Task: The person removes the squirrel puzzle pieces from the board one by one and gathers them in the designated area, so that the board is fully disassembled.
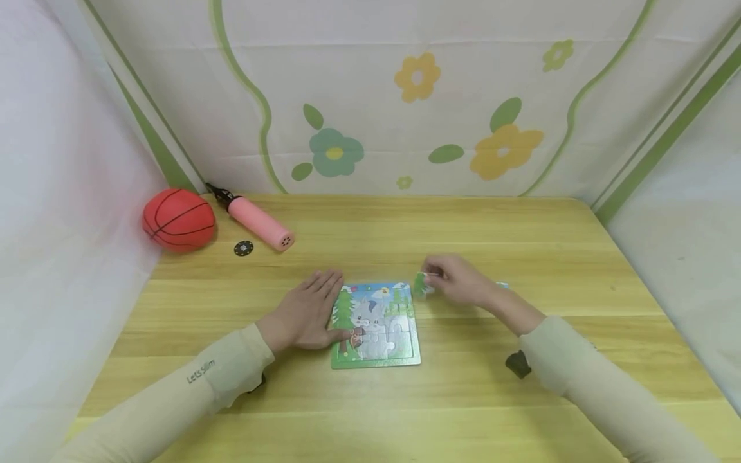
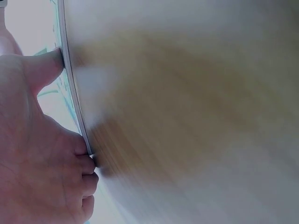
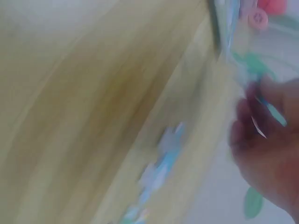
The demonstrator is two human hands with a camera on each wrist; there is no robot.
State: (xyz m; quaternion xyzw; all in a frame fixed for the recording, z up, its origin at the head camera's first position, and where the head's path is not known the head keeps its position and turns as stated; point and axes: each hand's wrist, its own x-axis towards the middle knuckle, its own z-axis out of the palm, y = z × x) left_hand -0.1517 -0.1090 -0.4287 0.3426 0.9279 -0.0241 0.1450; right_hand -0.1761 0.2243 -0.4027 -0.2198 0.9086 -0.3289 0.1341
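Note:
A square jigsaw puzzle [image 1: 376,347] with a grey cartoon animal and green trees lies on the table. My left hand [image 1: 307,315] rests at its left side, thumb over the picture and fingers fairly straight along the edge. In the left wrist view the thin board edge [image 2: 74,91] meets the thumb and fingers. Just beyond the board's upper right corner, my right hand [image 1: 454,278] pinches a green and white puzzle piece [image 1: 420,283] between thumb and fingers. Loose puzzle pieces [image 3: 161,170] appear blurred in the right wrist view; the right forearm mostly hides them from the head view.
At the back left of the wooden table [image 1: 370,418] are a red ball [image 1: 179,220], a pink hand pump [image 1: 259,222] and a round black disc [image 1: 244,248]. Floral white curtains [image 1: 382,116] stand behind the table and along both sides.

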